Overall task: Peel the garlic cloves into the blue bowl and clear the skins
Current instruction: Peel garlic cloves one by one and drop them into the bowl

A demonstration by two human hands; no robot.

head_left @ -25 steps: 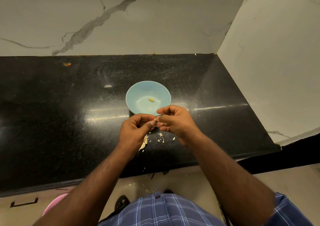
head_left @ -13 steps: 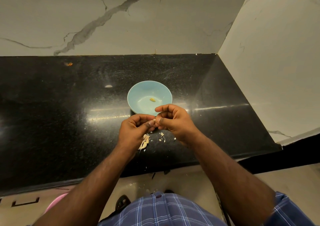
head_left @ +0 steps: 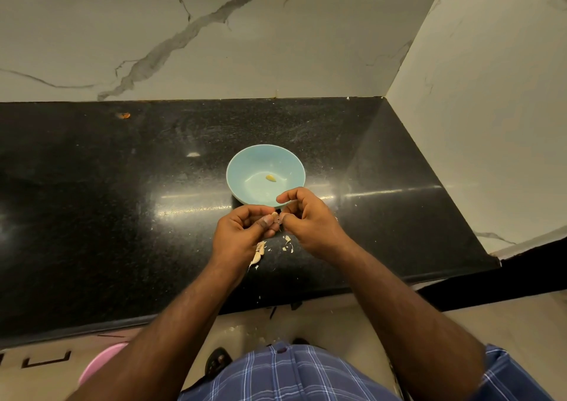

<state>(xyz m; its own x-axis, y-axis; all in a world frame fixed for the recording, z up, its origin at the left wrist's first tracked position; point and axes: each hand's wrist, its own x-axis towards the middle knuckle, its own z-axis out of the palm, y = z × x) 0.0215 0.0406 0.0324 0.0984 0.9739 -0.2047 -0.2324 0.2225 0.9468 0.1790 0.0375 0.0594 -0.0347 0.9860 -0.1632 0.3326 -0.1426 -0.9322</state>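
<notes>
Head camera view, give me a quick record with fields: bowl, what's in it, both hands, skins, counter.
bowl: blue bowl, upright on the counter, just beyond the hands
contents: one peeled clove
left hand: fingers pinch a small clove
right hand: fingers curled, pinching at the same clove
skins: loose bits on the counter under the hands, none in the bowl
counter: black, speckled, meets marble walls at the corner

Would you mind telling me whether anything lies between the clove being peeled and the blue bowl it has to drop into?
Nothing visible does. The garlic clove is pinched between the left hand and right hand just at the near rim of the blue bowl, which is open-topped and holds one peeled clove.
</notes>
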